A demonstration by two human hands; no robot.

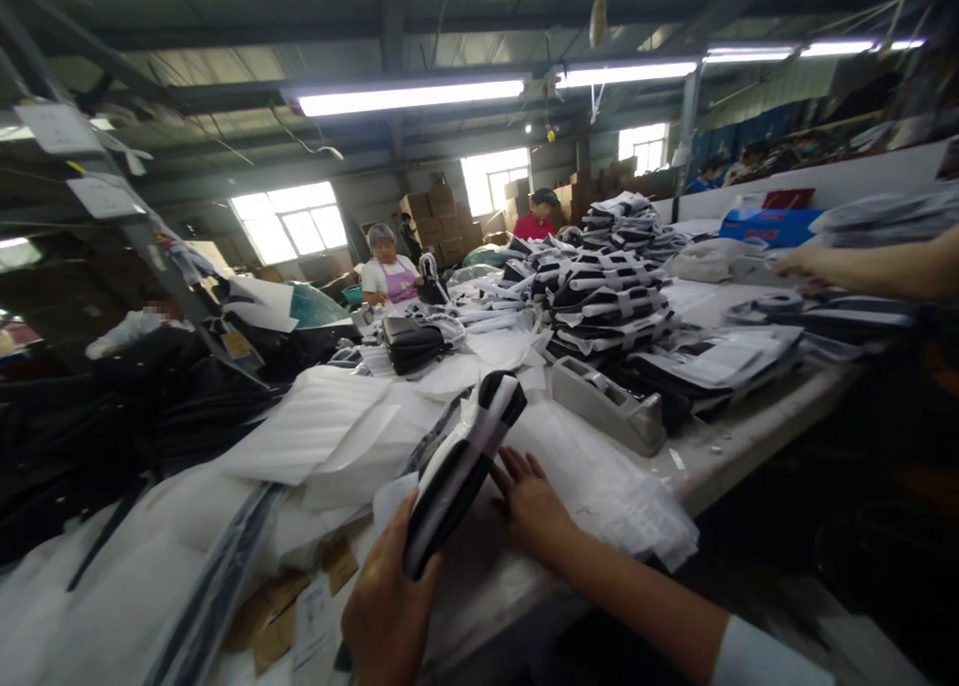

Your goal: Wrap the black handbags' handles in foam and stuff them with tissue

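Observation:
My left hand point(394, 586) is closed around the near end of a black bag with white wrapping point(469, 466). The bag stands tilted on its edge, its far end raised and leaning right. My right hand point(535, 506) is just right of the bag with its fingers stretched out, over a stack of clear plastic bags point(621, 476). Whether its fingertips touch the bag's side I cannot tell. White foam sheets point(315, 421) lie left of the wrapped bag. Beyond the plastic bags sits a grey tape dispenser point(606, 401).
Tall piles of wrapped black bags point(606, 297) stand beyond the dispenser. A small black bag point(412, 344) lies at the middle. Brown cardboard tags point(274, 616) are at lower left. Another person's arm point(884, 267) reaches in from the right. Two co-workers stand across the table point(749, 451).

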